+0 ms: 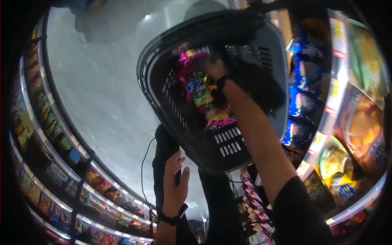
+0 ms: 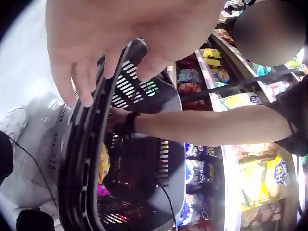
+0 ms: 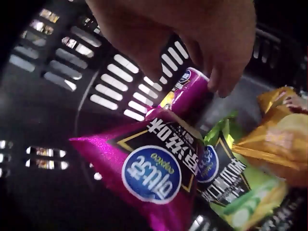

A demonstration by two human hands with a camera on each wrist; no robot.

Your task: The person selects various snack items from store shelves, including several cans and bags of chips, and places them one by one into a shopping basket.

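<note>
My right hand (image 1: 214,69) reaches down into a dark plastic basket (image 1: 253,157). In the right wrist view, the right hand's bent fingers (image 3: 219,82) are right at the rim end of a purple snack can (image 3: 190,94); I cannot tell whether they grip it. Beside the can lie a magenta chip bag (image 3: 159,178), a green chip bag (image 3: 236,187) and an orange snack packet (image 3: 274,139). My left hand (image 1: 175,188) is held near the basket's near side, its fingers extended and holding nothing. The left wrist view shows it overlapping the basket's rim (image 2: 89,130).
Stocked snack shelves (image 1: 53,118) curve along the left. On the right, a shelf edge with price tags (image 1: 326,110) stands close to the basket, with blue packets (image 1: 300,90) and yellow bags (image 1: 339,175). A thin cable (image 1: 143,163) hangs by my legs. Grey floor (image 1: 110,77) lies beyond.
</note>
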